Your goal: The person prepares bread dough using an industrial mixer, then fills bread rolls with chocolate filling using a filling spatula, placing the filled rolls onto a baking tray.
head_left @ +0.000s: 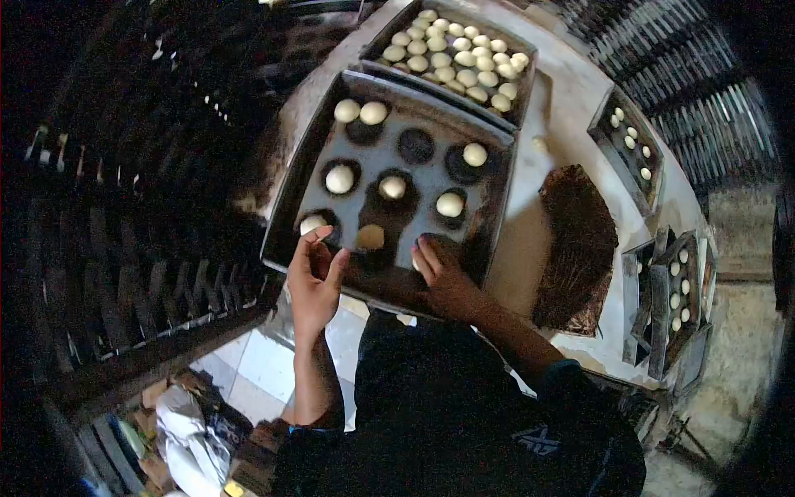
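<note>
Near the centre of the frame a dark baking tray (319, 145) lies on a pale worktable (571, 91), its near edge toward the person. The left hand (315, 277) sits at the tray's lower left corner, fingers loosely spread and slightly curled over the near rim, grasping nothing that can be seen; a dough ball (311, 224) lies just above its fingertips. The right hand (445, 273) rests on the tray's lower right part, palm down with the fingers bent over a dough piece (416, 263) that shows only as a pale sliver at the fingertips; whether the fingers pinch it or merely press on it cannot be told. Several more pale dough balls sit spaced out on dark round marks across the tray, with two side by side (360, 111) at its upper left. Beyond it, in the upper middle of the frame, a second tray (523, 91) is packed closely with many small dough balls. To the right of the near tray a dark brush-like mat (580, 248) lies on the table, and further trays (672, 290) holding a few dough balls stand along the right edge. A dark rack (124, 273) fills the left side.
</note>
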`<state>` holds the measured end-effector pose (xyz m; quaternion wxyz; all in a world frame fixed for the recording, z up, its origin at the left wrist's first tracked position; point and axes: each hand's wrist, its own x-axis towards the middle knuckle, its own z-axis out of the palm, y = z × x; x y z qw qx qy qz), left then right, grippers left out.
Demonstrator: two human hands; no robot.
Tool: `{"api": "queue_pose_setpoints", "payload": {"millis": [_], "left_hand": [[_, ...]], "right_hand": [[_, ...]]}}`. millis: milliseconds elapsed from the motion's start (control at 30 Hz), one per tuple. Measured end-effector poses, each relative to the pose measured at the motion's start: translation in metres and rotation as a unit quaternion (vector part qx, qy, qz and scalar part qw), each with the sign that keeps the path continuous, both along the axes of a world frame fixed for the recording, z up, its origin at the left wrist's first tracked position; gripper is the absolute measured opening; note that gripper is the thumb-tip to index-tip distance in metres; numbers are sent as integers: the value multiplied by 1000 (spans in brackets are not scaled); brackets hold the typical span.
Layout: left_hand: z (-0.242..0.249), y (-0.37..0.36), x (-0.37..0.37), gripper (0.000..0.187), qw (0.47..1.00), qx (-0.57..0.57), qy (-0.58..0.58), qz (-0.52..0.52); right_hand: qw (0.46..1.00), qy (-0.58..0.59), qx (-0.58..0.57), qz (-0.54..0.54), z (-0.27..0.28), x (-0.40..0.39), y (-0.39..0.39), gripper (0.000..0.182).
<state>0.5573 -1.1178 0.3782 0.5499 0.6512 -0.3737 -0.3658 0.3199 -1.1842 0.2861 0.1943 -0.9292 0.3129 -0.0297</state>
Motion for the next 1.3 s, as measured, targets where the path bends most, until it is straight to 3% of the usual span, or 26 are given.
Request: {"api": "queue_pose_setpoints", "payload": {"millis": [33,100,133,167,233,300,333,367,433,467,533,600,667,700,767,833,900,933,967,1033,1067,1100,1167,1233,1267,1300], "left_hand": [[3,-15,-4,32,1000,-11,10,4],[-6,-57,-25,33,993,-53,43,-92],[-4,-85,-42,29,985,-119,-47,-116],[2,-112,-55,28,959,-111,-207,-157],[-25,-172,-88,38,930,-35,-293,-218],[-71,-237,-119,43,872,49,-417,-251],[-98,-261,-135,46,832,108,-478,-260],[-119,-272,-148,46,828,105,-483,-265],[-138,-287,-168,49,754,77,-617,-213],[-140,-289,-173,45,853,55,-483,-191],[-115,-266,-198,28,925,-45,-368,-82],[-67,-211,-228,22,963,-191,-165,-93],[-15,-144,-264,35,954,-170,-195,-153],[1,-117,-273,49,940,-147,-222,-215],[38,-81,-288,96,932,-99,-201,-286],[47,-66,-301,105,946,-192,-149,-214],[57,-50,-294,100,949,-151,-72,-267],[52,-40,-301,78,970,-130,47,-200],[54,-29,-309,55,985,-116,66,-110],[68,-13,-314,42,984,-160,0,-74],[65,1,-315,40,978,-178,-78,-75],[61,17,-317,39,966,-194,-154,-75],[51,51,-328,44,956,-190,-219,-52],[67,66,-351,53,949,-290,114,-49],[62,76,-347,53,949,-289,121,-49],[54,86,-340,53,966,-227,82,-94]], "right_hand": [[1000,-4,-9,-10,-1,-2,0,61],[999,-28,29,18,-1,-12,3,68],[1000,-1,4,0,14,-12,6,67],[1000,-6,-5,-11,31,-15,5,67],[981,-147,-112,-58,69,-29,3,64],[963,-230,-112,-81,90,-56,5,58],[961,-250,-37,-111,94,-72,11,53],[952,-270,40,-140,96,-90,13,49],[941,-292,45,-166,98,-128,9,45],[931,-309,53,-184,97,-149,6,42],[913,-320,89,-236,94,-190,-7,42],[890,-334,129,-282,88,-213,-25,41],[692,-433,457,-353,84,-224,-46,43],[688,-437,464,-348,87,-225,-53,43],[752,-493,403,-172,97,-224,-54,43],[744,-503,401,-182,102,-223,-42,44],[818,-558,112,-83,124,-217,-28,46],[844,-529,63,-62,143,-217,-18,50],[859,-505,58,-67,155,-217,-6,48],[850,-517,69,-74,163,-218,10,47],[842,-527,65,-96,163,-212,19,42],[811,-561,136,-96,158,-202,30,33],[821,-551,71,-133,158,-200,53,23],[813,-560,59,-147,147,-192,82,20],[803,-572,47,-163,140,-187,97,17],[825,-541,-46,-158,137,-185,107,14]]}}
